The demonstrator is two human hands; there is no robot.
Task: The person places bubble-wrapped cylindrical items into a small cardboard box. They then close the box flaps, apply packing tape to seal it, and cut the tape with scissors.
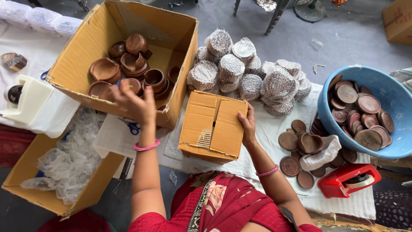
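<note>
My left hand (133, 103) reaches over the front edge of a large open cardboard box (77, 64) and grips a small brown clay bowl (130, 84). Several more brown clay bowls (128, 64) lie loose inside that box. My right hand (248, 124) rests flat against the right side of a small closed cardboard box (212, 124) that stands on the white cloth in front of me. Each wrist wears a pink bangle.
Several mesh-wrapped bundles (244, 75) are piled behind the small box. A blue tub (386, 148) of brown clay lids stands at right, with loose lids (296, 150), a white cloth (319, 157) and a red tape dispenser (347, 180) near it. A box of clear plastic bags (64, 167) sits lower left; a white dispenser (25, 99) left.
</note>
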